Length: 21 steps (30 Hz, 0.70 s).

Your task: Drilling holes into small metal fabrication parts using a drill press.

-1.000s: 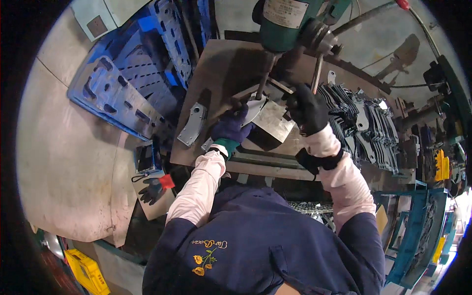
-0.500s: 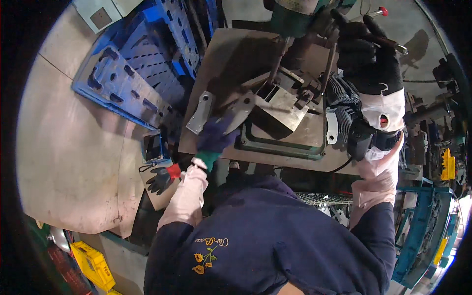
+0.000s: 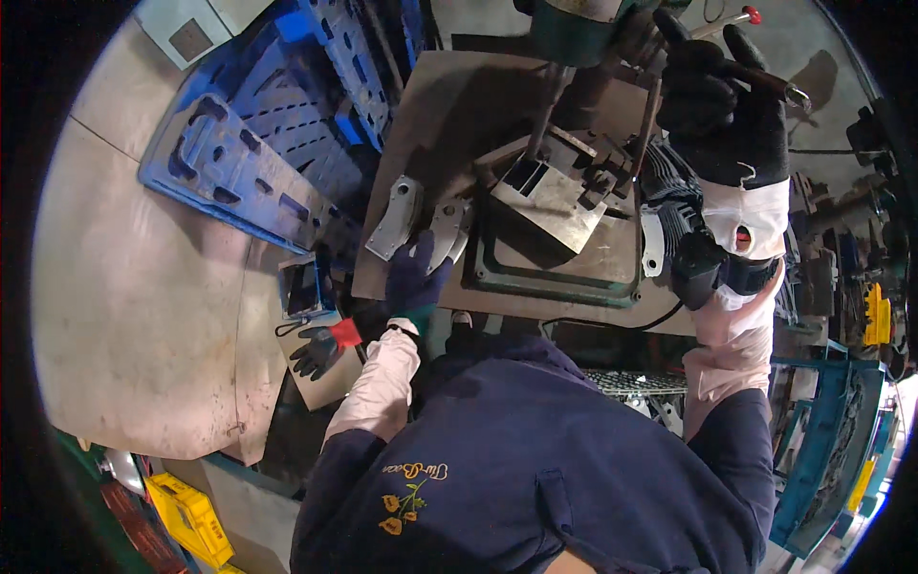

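Note:
My left hand [image 3: 418, 275], in a dark purple glove with a green cuff, is closed on the near end of a flat grey metal plate [image 3: 453, 223] with a hole in it. This plate lies beside a similar metal plate [image 3: 396, 219] on the left of the worktable. My right hand [image 3: 708, 100], in a black glove, is raised at the upper right, its fingers wrapped round a dark lever bar [image 3: 761, 78] with a shiny end. Between the hands, a steel block fixture [image 3: 550, 212] sits on the green-edged base [image 3: 555, 286] of a press.
Several stacked metal plates [image 3: 666, 196] lie right of the press base. Left of the worktable [image 3: 459, 86] stand blue plastic pallets [image 3: 244, 163]. A spare black glove with a red cuff [image 3: 320, 352] lies by my left forearm. A red-knobbed lever [image 3: 751, 15] shows beyond my right hand.
My left hand has drawn the metal plate leftward and nearer, away from the steel block to beside the other plate. My right hand stays on the lever bar, almost unmoved.

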Tool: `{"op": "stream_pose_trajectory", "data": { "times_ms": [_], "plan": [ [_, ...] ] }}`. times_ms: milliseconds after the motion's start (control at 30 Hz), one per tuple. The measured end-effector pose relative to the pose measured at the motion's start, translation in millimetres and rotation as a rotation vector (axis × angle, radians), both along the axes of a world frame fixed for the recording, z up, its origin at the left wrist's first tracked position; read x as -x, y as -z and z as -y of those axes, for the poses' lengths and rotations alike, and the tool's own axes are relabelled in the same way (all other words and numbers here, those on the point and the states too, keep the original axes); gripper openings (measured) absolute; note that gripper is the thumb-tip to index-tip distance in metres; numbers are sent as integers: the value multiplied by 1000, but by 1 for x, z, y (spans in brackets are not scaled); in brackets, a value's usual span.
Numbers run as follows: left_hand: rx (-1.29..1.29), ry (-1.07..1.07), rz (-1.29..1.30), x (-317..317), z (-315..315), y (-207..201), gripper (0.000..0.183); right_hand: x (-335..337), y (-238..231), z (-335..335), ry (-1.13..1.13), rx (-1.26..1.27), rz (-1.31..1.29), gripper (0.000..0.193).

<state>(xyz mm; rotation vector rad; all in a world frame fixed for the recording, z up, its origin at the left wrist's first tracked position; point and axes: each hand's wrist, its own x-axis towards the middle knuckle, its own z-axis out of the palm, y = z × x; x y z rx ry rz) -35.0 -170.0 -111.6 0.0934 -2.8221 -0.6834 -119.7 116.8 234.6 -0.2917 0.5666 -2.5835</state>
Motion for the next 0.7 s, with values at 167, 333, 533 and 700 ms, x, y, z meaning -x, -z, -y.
{"op": "stream_pose_trajectory", "data": {
  "times_ms": [167,333,533,700],
  "plan": [
    [29,46,-140,9,-8,21,62,1,0,3,6,-16,-11,44],
    [132,43,-120,9,-14,30,65,1,-1,0,81,-60,-26,47],
    [90,52,2,12,-4,48,69,3,16,3,328,-281,-47,51],
    [-24,-90,28,2,7,46,76,67,164,-97,415,-1039,-424,34]
  ]
}}
